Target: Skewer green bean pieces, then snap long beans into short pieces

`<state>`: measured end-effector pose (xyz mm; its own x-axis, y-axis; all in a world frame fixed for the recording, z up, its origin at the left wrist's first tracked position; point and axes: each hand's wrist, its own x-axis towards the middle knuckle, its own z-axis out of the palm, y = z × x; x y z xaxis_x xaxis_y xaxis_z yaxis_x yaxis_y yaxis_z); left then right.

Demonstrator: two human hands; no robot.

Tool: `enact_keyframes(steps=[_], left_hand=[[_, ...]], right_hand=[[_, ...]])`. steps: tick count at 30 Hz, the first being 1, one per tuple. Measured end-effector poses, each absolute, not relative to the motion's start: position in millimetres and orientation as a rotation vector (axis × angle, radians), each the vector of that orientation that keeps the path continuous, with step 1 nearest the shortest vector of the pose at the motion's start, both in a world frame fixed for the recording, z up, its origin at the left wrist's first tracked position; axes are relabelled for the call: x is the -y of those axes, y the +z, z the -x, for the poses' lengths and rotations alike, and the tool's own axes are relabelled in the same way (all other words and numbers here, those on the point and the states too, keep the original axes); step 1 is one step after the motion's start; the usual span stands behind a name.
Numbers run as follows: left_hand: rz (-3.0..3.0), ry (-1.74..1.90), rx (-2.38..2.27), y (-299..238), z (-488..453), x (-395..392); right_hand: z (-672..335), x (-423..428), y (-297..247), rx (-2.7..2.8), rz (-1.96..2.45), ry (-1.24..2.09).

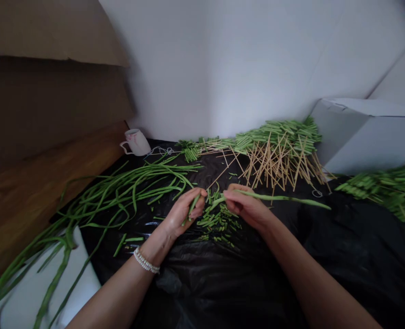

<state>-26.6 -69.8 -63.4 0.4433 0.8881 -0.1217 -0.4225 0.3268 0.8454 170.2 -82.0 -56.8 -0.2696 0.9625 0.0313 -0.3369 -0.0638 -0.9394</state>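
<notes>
My left hand, with a beaded bracelet on its wrist, is closed around short green bean pieces. A thin wooden skewer slants up and away from its fingertips. My right hand pinches a long green bean, whose free end reaches out to the right. Between and below the hands, a heap of short cut bean pieces lies on black plastic sheeting. To the left, many long uncut beans trail across the sheeting.
A white mug stands by the wall. Behind my right hand, skewered bean bundles lie with bare sticks pointing forward. More bundles lie right, before a white box. A cardboard box rises at left.
</notes>
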Motion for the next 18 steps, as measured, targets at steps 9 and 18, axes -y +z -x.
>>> enact_keyframes(steps=[9, 18], left_hand=[[-1.16, 0.718, -0.732, -68.4, 21.9, 78.6], [-1.174, 0.682, -0.737, -63.1, 22.8, 79.3]], right_hand=[[-165.3, 85.7, -61.3, 1.177, 0.857, 1.632], [-166.2, 79.5, -61.3, 1.108, 0.86, 1.496]])
